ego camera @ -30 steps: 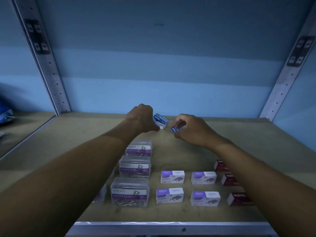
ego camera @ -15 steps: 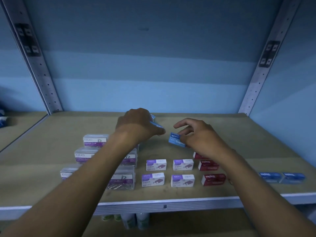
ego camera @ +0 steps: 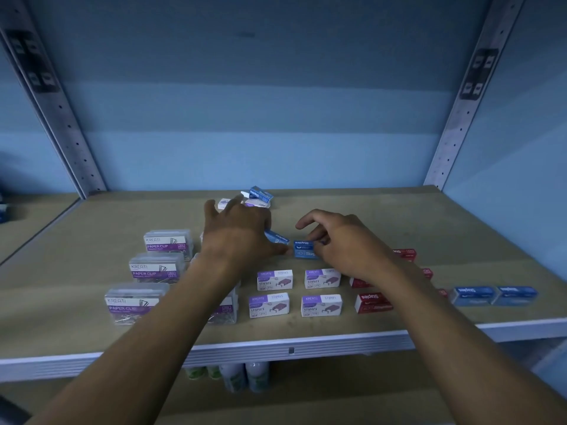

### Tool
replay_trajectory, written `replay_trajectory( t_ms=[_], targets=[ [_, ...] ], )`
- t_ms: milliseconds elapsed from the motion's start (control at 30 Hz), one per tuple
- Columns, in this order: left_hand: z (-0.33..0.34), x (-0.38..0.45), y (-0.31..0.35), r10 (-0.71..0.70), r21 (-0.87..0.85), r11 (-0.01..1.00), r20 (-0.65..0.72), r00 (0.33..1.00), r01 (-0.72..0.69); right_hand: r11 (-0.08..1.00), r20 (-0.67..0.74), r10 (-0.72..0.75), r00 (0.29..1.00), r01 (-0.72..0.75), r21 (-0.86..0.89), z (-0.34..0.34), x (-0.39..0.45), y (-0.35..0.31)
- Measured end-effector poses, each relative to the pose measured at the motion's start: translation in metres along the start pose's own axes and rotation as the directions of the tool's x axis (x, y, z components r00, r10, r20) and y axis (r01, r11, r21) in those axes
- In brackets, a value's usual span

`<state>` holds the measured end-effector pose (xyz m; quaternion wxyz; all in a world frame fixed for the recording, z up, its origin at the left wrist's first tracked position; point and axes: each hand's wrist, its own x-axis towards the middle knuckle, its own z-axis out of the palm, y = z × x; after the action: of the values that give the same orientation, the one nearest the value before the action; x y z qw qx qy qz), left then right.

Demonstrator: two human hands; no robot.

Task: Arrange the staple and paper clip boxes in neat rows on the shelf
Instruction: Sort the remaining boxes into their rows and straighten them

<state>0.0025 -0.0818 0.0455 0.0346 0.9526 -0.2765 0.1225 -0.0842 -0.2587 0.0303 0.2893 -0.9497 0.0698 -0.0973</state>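
Note:
My right hand [ego camera: 340, 240] pinches a small blue staple box [ego camera: 303, 249] just above the shelf board [ego camera: 92, 338]. My left hand [ego camera: 239, 231] grips another blue staple box [ego camera: 277, 237], mostly hidden under the fingers. Clear paper clip boxes [ego camera: 156, 268] stand in columns at the left. White-and-purple staple boxes [ego camera: 274, 279] form two rows in the middle. Red staple boxes [ego camera: 372, 302] sit to their right, partly behind my right arm. Two blue staple boxes [ego camera: 474, 294] lie at the front right. A loose pile of boxes [ego camera: 259, 196] lies at the back.
Perforated metal uprights [ego camera: 66, 124] stand at the back left and back right corners. The shelf's white front lip [ego camera: 291, 348] runs across the view. Small bottles [ego camera: 242, 375] stand on the shelf below.
Both hands have come toward me from the back pile, each carrying a blue staple box, and lowered toward the board. The camera has pulled back, so more of the shelf shows.

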Motion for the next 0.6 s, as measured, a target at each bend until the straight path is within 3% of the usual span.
replay_trajectory(
  t_ms=[333, 467, 600],
  targets=[
    [0.002, -0.003, 0.001, 0.028, 0.038, 0.999, 0.077, 0.997, -0.031, 0.999, 0.022, 0.01, 1.0, -0.009, -0.043, 0.001, 0.001, 0.005],
    [-0.005, 0.0, -0.009, 0.052, -0.05, 0.998, 0.123, 0.991, -0.046, 1.0, -0.008, 0.006, 1.0, -0.006, -0.002, -0.002, 0.002, 0.01],
    [-0.007, 0.002, -0.019, 0.143, -0.213, 0.968, 0.046, 0.989, -0.13, 1.0, -0.049, 0.0, 0.999, 0.0, 0.01, -0.006, 0.003, 0.013]
  ],
)
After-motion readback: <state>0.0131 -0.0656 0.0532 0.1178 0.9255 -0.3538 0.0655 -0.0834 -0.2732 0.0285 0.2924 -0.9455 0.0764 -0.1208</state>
